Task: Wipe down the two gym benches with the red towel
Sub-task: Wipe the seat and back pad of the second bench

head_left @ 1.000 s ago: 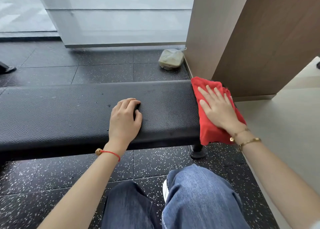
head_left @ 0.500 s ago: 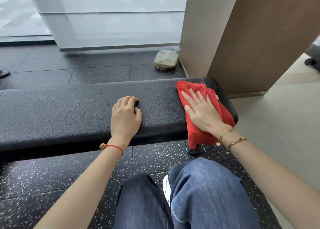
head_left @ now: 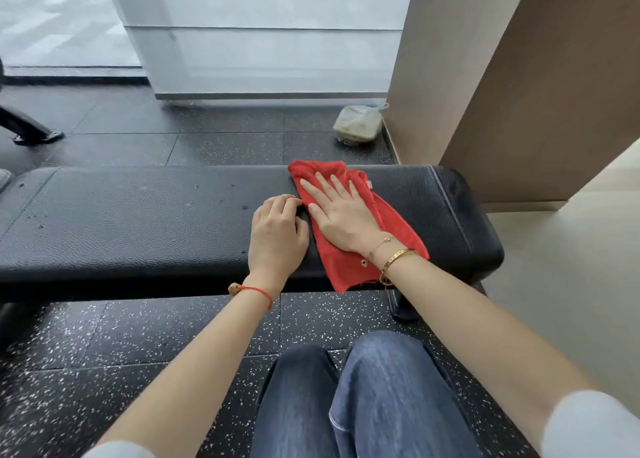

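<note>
On the bench top, right part: the red towel [head_left: 349, 229] lies flat across the black padded gym bench [head_left: 138, 222], its near corner hanging a little over the front edge.
Right hand: the right hand [head_left: 341, 218] lies palm down on the towel with the fingers straight and spread; it presses the cloth and does not grip it.
Left hand: the left hand [head_left: 277, 235] rests on the bare padding just at 9 o'clock of the towel, fingers curled under in a loose fist, holding nothing.
Wrists: a red string bracelet [head_left: 254, 291] on the left one, gold bracelets [head_left: 393, 258] on the right one.
Floor: black rubber tiles [head_left: 138, 336] with white speckles.
At 12 o'clock of the towel: a plastic bag with a container [head_left: 358, 125] stands on the floor, beside the wooden wall panel [head_left: 519, 93].
At 6 o'clock: the knees of the person in blue jeans [head_left: 381, 398].
</note>
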